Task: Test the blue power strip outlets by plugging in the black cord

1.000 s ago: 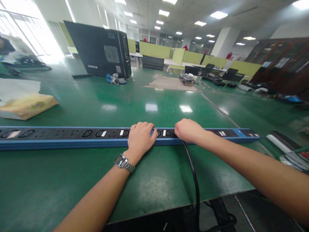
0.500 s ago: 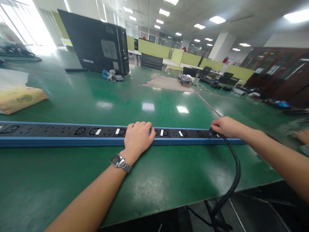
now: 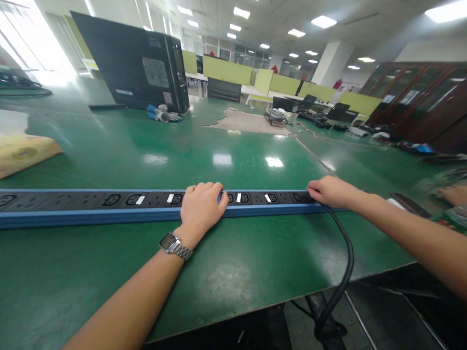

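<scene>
A long blue power strip with black sockets lies across the green table. My left hand, a metal-banded watch on its wrist, is closed over the strip near its middle. A small blue bit shows between thumb and fingers; what it is cannot be made out. Toward the strip's right end, my right hand pinches the end of a thick black power cord. The plug itself is hidden by the fingers, down at the strip's socket face. From there the cord loops down past the table edge.
A black computer tower stands at the back left, with gloves beside it. A tissue pack lies at left. Another person's hand shows at the far right, near a dark flat object. The green table's front edge runs below.
My right hand has shifted slightly left along the strip, and the plug visible before is now hidden in it. My left hand stays on the strip. The whole view has shifted a little.
</scene>
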